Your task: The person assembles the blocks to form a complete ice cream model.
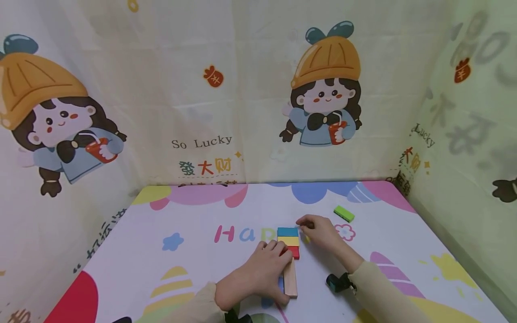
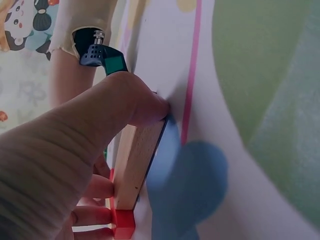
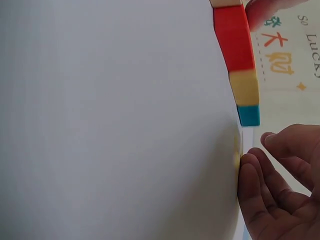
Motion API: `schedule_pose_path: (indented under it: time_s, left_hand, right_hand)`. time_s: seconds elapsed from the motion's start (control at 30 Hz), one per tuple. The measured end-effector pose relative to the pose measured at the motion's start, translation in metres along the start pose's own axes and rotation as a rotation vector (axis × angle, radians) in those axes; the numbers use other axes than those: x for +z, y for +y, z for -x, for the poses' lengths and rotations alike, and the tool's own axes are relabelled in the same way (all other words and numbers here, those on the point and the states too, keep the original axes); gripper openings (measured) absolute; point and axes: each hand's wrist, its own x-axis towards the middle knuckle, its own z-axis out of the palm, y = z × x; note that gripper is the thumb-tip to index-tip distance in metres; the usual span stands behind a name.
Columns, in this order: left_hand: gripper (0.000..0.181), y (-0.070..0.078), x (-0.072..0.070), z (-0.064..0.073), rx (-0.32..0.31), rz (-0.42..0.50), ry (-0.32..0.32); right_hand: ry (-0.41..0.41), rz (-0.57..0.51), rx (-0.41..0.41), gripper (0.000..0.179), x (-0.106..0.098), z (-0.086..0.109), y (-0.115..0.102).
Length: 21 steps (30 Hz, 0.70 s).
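Observation:
A row of blocks lies on the table: a blue block [image 1: 287, 232] farthest away, then a yellow block [image 1: 288, 241], a red block [image 1: 295, 252] and a long plain wooden block [image 1: 290, 280] pointing toward me. My left hand [image 1: 258, 271] spans the wooden block, thumb at its near end and fingers [image 2: 97, 215] curled by its far end and the red block [image 2: 124, 223]. Part of the red block is hidden behind those fingers. Just right of the blue block [image 3: 249, 115], my right hand [image 3: 280, 190] has loosely bent fingers, with a gap between thumb and fingertips and nothing held.
A green block [image 1: 343, 214] lies apart, farther back and to the right. The printed tabletop [image 1: 194, 215] meets hanging cloth walls [image 1: 258, 112] at the back and both sides. Wrist cameras sit on both arms.

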Motion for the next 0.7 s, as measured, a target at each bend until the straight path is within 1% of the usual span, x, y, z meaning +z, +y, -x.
schedule_pose_path:
  time_s: [0.1, 0.27, 0.4, 0.53, 0.7]
  left_hand:
    - [0.064, 0.000, 0.001, 0.000, 0.000, -0.001, 0.002]
    - [0.065, 0.001, 0.003, -0.001, 0.006, -0.016, 0.015]
    - [0.065, 0.001, 0.003, -0.002, 0.011, -0.026, 0.007]
    - [0.066, 0.001, 0.004, -0.002, 0.010, -0.029, 0.002]
    - [0.065, 0.001, 0.004, 0.000, 0.007, -0.027, 0.011]
  right_hand:
    - [0.002, 0.019, 0.008, 0.018, -0.008, -0.001, 0.006]
    - [0.012, 0.080, -0.002, 0.018, -0.026, -0.006, 0.019]
    - [0.032, 0.134, -0.011, 0.020, -0.041, -0.010, 0.031]
    - [0.106, 0.186, -0.020, 0.022, -0.055, -0.012, 0.042]
    - [0.205, 0.248, -0.008, 0.022, -0.068, -0.013, 0.053]
